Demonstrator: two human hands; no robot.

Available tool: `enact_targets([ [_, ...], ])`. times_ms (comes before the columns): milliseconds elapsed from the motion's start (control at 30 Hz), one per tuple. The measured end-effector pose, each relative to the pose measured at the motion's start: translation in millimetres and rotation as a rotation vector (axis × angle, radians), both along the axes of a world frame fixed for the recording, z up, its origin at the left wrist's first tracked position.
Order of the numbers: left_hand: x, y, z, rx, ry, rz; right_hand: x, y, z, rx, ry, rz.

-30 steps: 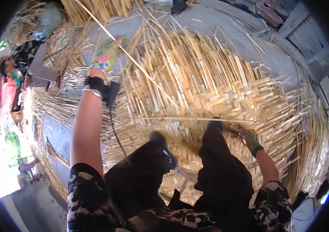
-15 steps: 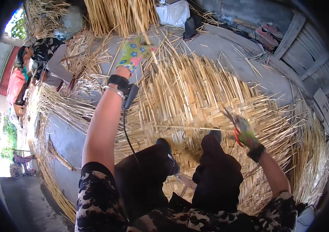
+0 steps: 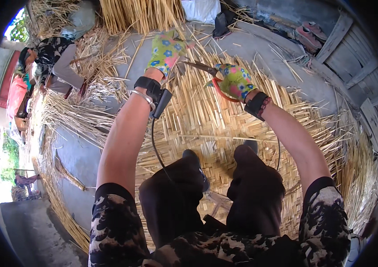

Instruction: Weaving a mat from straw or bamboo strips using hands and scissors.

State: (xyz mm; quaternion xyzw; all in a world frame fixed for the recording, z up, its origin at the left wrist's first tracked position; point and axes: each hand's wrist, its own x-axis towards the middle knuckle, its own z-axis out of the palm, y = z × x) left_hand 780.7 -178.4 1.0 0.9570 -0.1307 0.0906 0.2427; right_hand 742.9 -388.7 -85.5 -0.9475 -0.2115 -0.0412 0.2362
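In a green floral glove, my left hand [image 3: 166, 52] is closed at the far edge of a woven reed mat [image 3: 215, 153]. It grips a thin reed strip [image 3: 181, 27], blurred and partly hidden by the fingers. My right hand [image 3: 235, 82], gloved alike, is wrapped round a pair of scissors with red handles [image 3: 224, 92]. Their dark blades point left, the tips close beside my left hand. Beneath both hands, loose reed ends stick out from the mat's far side. A single reed strip [image 3: 215, 136] lies across the woven part in front of my feet.
Upright reed bundles [image 3: 140, 15] stand at the back, beside a white sack [image 3: 201, 10]. Another person [image 3: 58, 62] bends over at the far left among scattered straw. Pink shoes [image 3: 310, 38] lie by the wooden door [image 3: 358, 58]. More reeds [image 3: 358, 178] curve along the right.
My right hand has come up and left with the scissors, from low on the right to beside my left hand. My left hand has shifted slightly right and farther away.
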Motion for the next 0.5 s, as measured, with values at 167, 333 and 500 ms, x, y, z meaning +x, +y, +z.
enact_targets([
  [167, 32, 6, -55, -0.558, 0.019, 0.140, 10, -2, -20, 0.148, 0.055, 0.012],
  [333, 43, -11, -76, -0.489, -0.064, 0.084, 36, -4, -60, 0.168, 0.058, -0.080],
  [500, 68, 22, -173, -0.988, 0.205, 0.419, 39, -29, -141, 0.332, 0.223, -0.119],
])
